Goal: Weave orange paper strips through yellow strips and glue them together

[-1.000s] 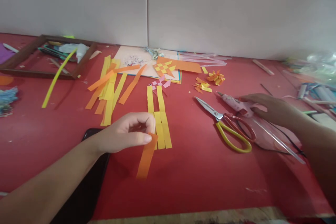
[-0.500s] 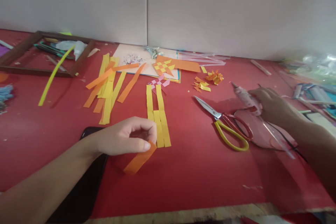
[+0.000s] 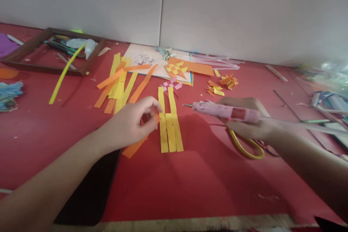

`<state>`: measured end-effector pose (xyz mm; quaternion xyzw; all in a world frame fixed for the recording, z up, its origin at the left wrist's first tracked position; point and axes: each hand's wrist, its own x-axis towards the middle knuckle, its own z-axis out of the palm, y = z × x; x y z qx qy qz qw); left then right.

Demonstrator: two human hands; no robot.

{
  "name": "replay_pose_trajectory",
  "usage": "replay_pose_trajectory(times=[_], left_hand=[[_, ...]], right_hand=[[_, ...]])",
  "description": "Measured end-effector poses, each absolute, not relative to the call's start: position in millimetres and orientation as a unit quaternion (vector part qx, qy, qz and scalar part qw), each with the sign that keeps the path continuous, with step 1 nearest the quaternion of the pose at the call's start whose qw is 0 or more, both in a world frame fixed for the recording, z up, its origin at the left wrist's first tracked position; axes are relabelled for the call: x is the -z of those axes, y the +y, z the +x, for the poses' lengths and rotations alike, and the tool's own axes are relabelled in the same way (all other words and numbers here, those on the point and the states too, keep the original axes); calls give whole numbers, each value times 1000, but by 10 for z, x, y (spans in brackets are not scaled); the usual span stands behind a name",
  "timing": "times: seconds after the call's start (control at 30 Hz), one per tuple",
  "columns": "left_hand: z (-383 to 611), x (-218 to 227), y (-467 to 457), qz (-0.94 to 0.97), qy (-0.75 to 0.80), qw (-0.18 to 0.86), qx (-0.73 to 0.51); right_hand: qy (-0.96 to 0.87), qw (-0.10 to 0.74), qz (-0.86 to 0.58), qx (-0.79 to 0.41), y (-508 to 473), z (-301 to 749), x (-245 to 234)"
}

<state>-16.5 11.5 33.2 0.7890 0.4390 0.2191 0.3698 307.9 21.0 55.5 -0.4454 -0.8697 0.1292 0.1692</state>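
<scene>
Between thumb and fingers my left hand (image 3: 136,121) pinches an orange paper strip (image 3: 135,147), whose lower end slants down to the left. Just right of that hand, yellow paper strips (image 3: 170,136) lie side by side on the red table, two of them reaching farther back. My right hand (image 3: 246,116) is wrapped round a pink glue gun (image 3: 225,110), held above the table with its nozzle pointing left toward the yellow strips. A clear glue stick trails from its back end. Beneath the right hand lie scissors (image 3: 248,154), their blades hidden.
A black phone (image 3: 89,192) lies under my left forearm. Loose orange and yellow strips (image 3: 116,83) lie behind the left hand. At the back are a woven paper fish (image 3: 175,69), a pink woven fish (image 3: 174,85), a wooden frame (image 3: 89,64) and paper scraps (image 3: 228,81).
My right hand has lifted the glue gun and brought it left, over the scissors. My left hand has moved the orange strip up, beside the yellow strips. The view has shifted slightly.
</scene>
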Motion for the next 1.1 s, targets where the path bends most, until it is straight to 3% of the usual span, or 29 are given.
replay_pose_trajectory(times=[0.13,0.3,0.6,1.1], left_hand=[[-190,-225,141,856,504,68,-96],[-138,-247,70,849,511,-74,-114],[-21,-171,3,951,267,1,-154],[8,-93,-23,947,247,32,-203]], right_hand=[[-903,162,-381,-113,269,2871,-423],[-936,134,-325,-14,293,2787,-336],[-941,129,-311,-25,338,2818,-198],[-941,134,-310,-29,348,2788,-145]])
